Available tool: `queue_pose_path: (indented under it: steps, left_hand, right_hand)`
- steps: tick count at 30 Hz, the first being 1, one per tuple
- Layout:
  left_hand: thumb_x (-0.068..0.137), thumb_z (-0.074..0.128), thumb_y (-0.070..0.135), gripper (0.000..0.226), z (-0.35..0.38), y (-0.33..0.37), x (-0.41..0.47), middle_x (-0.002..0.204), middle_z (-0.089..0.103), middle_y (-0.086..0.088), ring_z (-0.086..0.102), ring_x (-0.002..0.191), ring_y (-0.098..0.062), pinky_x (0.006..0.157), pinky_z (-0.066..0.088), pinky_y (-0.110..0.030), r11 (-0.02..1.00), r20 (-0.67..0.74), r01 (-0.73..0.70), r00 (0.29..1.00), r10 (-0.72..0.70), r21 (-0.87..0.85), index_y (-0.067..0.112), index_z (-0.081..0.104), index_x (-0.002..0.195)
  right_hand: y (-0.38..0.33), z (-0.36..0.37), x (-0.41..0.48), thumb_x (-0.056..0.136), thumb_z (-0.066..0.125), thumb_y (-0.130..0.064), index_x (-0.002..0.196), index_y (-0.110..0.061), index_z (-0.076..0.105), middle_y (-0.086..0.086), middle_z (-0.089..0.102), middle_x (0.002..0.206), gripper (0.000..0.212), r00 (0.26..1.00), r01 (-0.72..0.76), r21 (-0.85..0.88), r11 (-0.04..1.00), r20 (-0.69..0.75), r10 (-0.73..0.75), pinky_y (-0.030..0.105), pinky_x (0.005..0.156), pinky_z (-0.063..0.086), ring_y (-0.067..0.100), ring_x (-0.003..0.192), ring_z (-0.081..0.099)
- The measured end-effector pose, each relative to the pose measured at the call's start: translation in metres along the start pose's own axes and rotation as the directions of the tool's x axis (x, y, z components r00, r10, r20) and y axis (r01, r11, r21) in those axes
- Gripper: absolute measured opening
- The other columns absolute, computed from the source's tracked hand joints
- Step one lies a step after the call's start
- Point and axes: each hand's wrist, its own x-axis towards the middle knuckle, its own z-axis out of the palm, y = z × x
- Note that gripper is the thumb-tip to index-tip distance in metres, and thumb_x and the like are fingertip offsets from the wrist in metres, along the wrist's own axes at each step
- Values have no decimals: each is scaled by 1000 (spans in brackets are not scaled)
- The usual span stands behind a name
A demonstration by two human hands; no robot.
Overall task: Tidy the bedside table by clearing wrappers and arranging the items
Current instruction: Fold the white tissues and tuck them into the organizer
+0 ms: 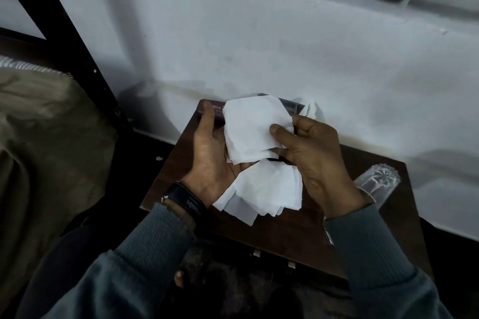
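Above a small dark wooden bedside table (285,235), both my hands hold several white paper wrappers (248,132). My left hand (210,160) cups the bundle from below, palm up. My right hand (308,147) pinches the top sheet between thumb and fingers. More white sheets (269,186) hang down from the bundle toward the tabletop. A maroon book (211,109) lies at the table's far left corner, partly hidden by my left hand and the paper.
A clear cut glass (377,184) lies on its side at the table's right. A crumpled white scrap (311,110) and a dark flat item (293,104) sit at the back edge by the white wall. A bed with brown bedding (39,137) and a dark frame post stand left.
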Motion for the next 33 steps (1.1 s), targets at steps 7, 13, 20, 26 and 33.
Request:
queue_pose_path:
  steps: [7, 13, 20, 26, 33]
  left_hand:
    - [98, 70, 22, 28, -3, -5, 4, 117, 77, -20, 75, 107, -38, 90, 62, -51, 951, -180, -50, 978, 109, 306, 4, 76, 119]
    - [96, 71, 12, 21, -12, 16, 6, 116, 79, -9, 76, 108, -30, 85, 63, -52, 924, -295, -123, 925, 238, 361, 12, 74, 117]
    - [92, 76, 15, 43, -18, 42, 3, 125, 75, -14, 73, 115, -31, 92, 62, -48, 960, -393, -184, 884, 255, 210, 5, 66, 133]
    - [84, 84, 7, 45, -20, 33, 6, 116, 78, -16, 76, 107, -34, 93, 59, -60, 947, -395, -181, 875, 278, 266, 0, 70, 126]
    - [83, 84, 6, 44, -23, 33, 7, 115, 78, -16, 75, 108, -36, 94, 59, -60, 945, -416, -156, 868, 270, 287, -1, 71, 124]
  right_hand:
    - [2, 3, -1, 89, 74, 0, 86, -26, 78, -6, 81, 82, 26, 997, 57, -79, 995, -39, -60, 26, 60, 62, 11, 75, 78]
    - [19, -6, 12, 87, 81, -28, 116, -25, 73, -5, 76, 105, 30, 976, 46, -192, 980, -199, -85, 30, 76, 62, 11, 99, 74]
    - [92, -2, -2, 89, 77, -38, 126, -24, 69, -1, 63, 126, 40, 970, 177, -843, 507, 236, 55, 27, 97, 48, 18, 117, 59]
    - [106, 15, 1, 92, 67, -50, 140, -22, 59, 4, 50, 137, 56, 949, 288, -928, 235, 309, 56, 43, 110, 40, 28, 131, 46]
    - [110, 7, 9, 96, 66, -28, 104, -18, 78, 3, 65, 114, 18, 975, 220, -866, 450, 215, -62, 36, 94, 52, 23, 108, 63]
